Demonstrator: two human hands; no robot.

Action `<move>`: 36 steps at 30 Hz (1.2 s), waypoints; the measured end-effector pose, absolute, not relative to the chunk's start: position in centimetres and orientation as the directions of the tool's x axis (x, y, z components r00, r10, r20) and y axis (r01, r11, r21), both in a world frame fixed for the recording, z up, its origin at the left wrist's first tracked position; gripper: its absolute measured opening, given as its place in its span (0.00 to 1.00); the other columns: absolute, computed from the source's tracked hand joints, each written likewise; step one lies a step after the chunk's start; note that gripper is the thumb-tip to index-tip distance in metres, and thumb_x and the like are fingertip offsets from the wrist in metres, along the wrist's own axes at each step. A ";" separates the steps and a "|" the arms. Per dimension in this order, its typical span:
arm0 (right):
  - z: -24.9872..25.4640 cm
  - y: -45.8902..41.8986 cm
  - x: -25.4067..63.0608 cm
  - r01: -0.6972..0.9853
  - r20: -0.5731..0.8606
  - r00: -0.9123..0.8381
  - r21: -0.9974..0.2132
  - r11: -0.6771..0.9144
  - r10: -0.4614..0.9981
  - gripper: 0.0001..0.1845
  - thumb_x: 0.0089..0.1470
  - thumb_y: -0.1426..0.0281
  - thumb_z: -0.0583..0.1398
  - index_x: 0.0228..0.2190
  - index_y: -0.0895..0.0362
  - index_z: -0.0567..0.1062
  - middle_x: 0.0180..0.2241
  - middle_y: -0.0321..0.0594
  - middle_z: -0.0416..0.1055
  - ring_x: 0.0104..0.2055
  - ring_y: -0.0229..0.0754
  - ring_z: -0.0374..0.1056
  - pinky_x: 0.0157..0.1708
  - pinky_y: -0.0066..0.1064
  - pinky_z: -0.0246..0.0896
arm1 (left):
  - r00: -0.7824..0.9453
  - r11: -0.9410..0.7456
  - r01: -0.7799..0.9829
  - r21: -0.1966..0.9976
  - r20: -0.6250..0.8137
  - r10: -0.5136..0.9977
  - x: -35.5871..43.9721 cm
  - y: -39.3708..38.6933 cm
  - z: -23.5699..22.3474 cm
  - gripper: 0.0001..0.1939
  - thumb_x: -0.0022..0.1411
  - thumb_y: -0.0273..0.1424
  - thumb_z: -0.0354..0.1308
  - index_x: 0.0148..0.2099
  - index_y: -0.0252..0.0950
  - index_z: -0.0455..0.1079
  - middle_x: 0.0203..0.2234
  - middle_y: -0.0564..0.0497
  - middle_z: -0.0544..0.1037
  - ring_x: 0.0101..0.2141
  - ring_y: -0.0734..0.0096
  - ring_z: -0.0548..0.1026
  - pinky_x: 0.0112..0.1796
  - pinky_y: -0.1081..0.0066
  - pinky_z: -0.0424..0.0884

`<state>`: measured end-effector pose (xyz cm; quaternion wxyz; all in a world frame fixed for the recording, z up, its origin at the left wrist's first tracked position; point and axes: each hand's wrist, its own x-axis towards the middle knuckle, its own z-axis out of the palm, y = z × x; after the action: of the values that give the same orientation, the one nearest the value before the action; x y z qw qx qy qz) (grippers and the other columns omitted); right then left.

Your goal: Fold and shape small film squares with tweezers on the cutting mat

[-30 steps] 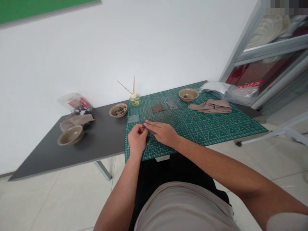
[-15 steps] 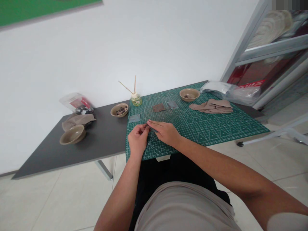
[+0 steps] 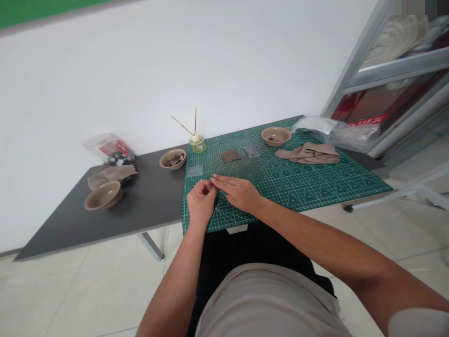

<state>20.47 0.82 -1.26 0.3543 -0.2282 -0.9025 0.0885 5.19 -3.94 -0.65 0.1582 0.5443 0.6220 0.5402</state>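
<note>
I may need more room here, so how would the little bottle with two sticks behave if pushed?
The bottle would probably slide upright if pushed low, as it looks squat. Its sticks may swing or shift, since they lean apart and rise well above it. It could be fragile, because it looks see-through, like glass.

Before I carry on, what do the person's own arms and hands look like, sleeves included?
The left hand and right hand are ungloved; any rings are too small to tell. Both forearms are bare, with no watch or bracelet showing. A plain, pale grey-beige fabric sleeve shows high on the right arm; no left sleeve is in view.
</note>
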 end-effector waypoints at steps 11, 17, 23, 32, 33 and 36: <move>-1.5 0.9 20.3 0.382 0.602 -0.614 -0.339 0.860 0.510 0.31 0.57 0.80 0.54 0.61 0.56 0.65 0.60 0.46 0.66 0.59 0.44 0.67 0.57 0.38 0.67 | -0.360 -0.193 0.442 0.876 0.370 0.856 5.1 -3.7 -1.1 0.06 0.56 0.33 0.61 0.30 0.38 0.70 0.23 0.57 0.73 0.25 0.75 0.69 0.31 0.74 0.65; -1.6 0.9 20.3 0.336 0.611 -0.664 -0.272 0.902 0.431 0.32 0.55 0.82 0.52 0.61 0.58 0.65 0.62 0.46 0.64 0.63 0.43 0.61 0.62 0.39 0.61 | -0.352 -0.176 0.488 0.855 0.378 0.856 5.1 -3.8 -0.8 0.08 0.55 0.30 0.60 0.26 0.38 0.66 0.19 0.58 0.69 0.23 0.76 0.66 0.27 0.75 0.62; -1.2 0.8 20.4 0.418 0.590 -0.587 -0.366 0.832 0.554 0.28 0.60 0.78 0.52 0.60 0.56 0.66 0.57 0.44 0.70 0.57 0.41 0.69 0.56 0.35 0.68 | -0.360 -0.209 0.343 0.916 0.333 0.871 5.1 -3.8 -1.1 0.08 0.56 0.35 0.62 0.30 0.38 0.69 0.22 0.57 0.72 0.24 0.75 0.67 0.28 0.74 0.63; -1.5 1.0 20.5 0.362 0.589 -0.652 -0.311 0.879 0.478 0.32 0.55 0.81 0.53 0.61 0.55 0.66 0.62 0.43 0.63 0.62 0.41 0.63 0.60 0.37 0.63 | -0.352 -0.173 0.470 0.866 0.364 0.862 5.3 -4.0 -0.6 0.08 0.57 0.32 0.59 0.27 0.38 0.66 0.19 0.58 0.68 0.23 0.76 0.65 0.28 0.75 0.61; -1.4 0.9 20.5 0.378 0.588 -0.636 -0.326 0.866 0.499 0.31 0.56 0.80 0.53 0.60 0.55 0.66 0.61 0.43 0.65 0.61 0.41 0.65 0.59 0.36 0.65 | -0.354 -0.180 0.448 0.876 0.358 0.864 5.2 -4.0 -0.7 0.07 0.57 0.32 0.60 0.28 0.38 0.68 0.20 0.58 0.70 0.23 0.75 0.66 0.28 0.74 0.62; -1.3 0.9 20.5 0.411 0.593 -0.597 -0.353 0.841 0.540 0.26 0.60 0.77 0.52 0.60 0.56 0.67 0.59 0.44 0.68 0.59 0.41 0.68 0.57 0.36 0.67 | -0.353 -0.189 0.417 0.889 0.350 0.868 5.2 -3.9 -1.0 0.05 0.57 0.33 0.61 0.30 0.38 0.70 0.23 0.57 0.73 0.25 0.75 0.68 0.30 0.74 0.64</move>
<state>20.51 0.90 -1.29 0.3605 -0.2675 -0.8890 0.0899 5.17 -3.91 -1.00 0.2017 0.5320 0.6039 0.5582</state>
